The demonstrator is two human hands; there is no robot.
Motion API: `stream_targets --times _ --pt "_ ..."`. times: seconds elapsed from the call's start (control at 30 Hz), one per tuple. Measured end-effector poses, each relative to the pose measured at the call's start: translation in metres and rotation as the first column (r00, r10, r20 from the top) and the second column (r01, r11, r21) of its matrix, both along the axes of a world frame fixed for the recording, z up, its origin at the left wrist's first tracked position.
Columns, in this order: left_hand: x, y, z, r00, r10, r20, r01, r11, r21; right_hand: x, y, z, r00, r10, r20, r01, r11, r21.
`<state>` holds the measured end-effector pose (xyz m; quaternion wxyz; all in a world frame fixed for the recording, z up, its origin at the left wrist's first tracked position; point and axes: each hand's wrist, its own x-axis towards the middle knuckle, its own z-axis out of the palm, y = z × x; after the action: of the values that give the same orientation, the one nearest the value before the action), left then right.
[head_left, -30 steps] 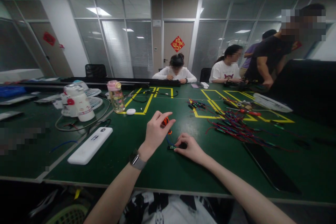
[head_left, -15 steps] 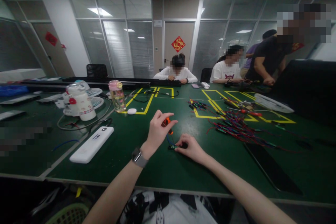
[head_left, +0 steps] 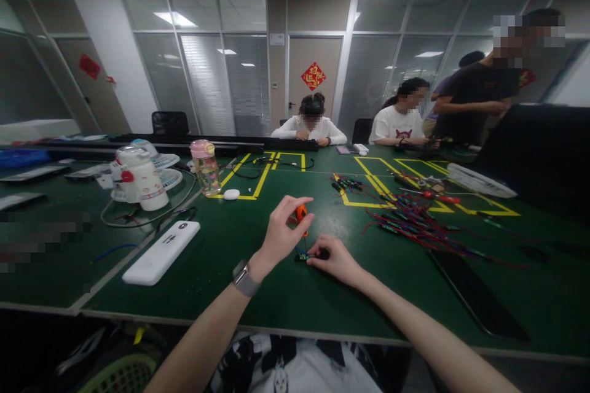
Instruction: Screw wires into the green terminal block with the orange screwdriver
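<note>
My left hand (head_left: 282,226) is curled around a small screwdriver with an orange handle (head_left: 301,214); thumb and forefinger stretch out to either side of it. The screwdriver stands nearly upright, its thin shaft pointing down at a small green circuit board (head_left: 302,257). Whether the tip touches the board cannot be made out. My right hand (head_left: 335,261) rests on the table and pinches the right end of that board between thumb and fingers. A blue wire partly shows beside the board, behind my left hand.
A pile of wired circuit boards (head_left: 415,221) lies to the right, near a dark flat slab (head_left: 477,291). Leftward are a white power bank (head_left: 162,253), a pink-lidded bottle (head_left: 206,169) and a white bottle (head_left: 146,179). Several people are across the green table (head_left: 221,307).
My left hand has shifted slightly right and the screwdriver has turned more upright. My right hand and the board stay put. A standing person at right has straightened up.
</note>
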<state>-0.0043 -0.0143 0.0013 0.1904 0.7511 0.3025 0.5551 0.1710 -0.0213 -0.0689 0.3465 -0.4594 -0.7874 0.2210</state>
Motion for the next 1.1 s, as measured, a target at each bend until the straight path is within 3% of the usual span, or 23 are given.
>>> stream_targets --times 0.1,0.3,0.53,0.7,1.1 --pt "0.0009 -0.0002 -0.001 0.99 -0.138 0.027 0.14 0.986 -0.089 0.0005 -0.0004 0.0011 1.0 0.015 -0.012 -0.015 1.0 -0.004" --pt "0.0012 0.0051 -0.0033 0.999 -0.01 0.044 0.011 0.999 -0.04 0.0006 0.0002 0.0001 1.0 0.015 -0.012 -0.015 1.0 -0.005" --pt "0.0009 0.0068 -0.0038 0.994 0.044 0.103 -0.039 0.998 -0.05 0.0016 0.0023 -0.0023 1.0 0.022 -0.003 -0.022 1.0 0.004" --pt "-0.0003 0.0055 -0.0013 0.991 0.018 0.132 -0.014 0.999 -0.031 0.0017 0.002 -0.0011 1.0 0.021 -0.007 -0.021 1.0 0.006" --pt "0.0015 0.0027 -0.0024 0.999 -0.031 0.033 0.032 0.999 -0.027 0.0016 0.0008 0.0005 1.0 0.012 -0.001 -0.012 1.0 0.001"
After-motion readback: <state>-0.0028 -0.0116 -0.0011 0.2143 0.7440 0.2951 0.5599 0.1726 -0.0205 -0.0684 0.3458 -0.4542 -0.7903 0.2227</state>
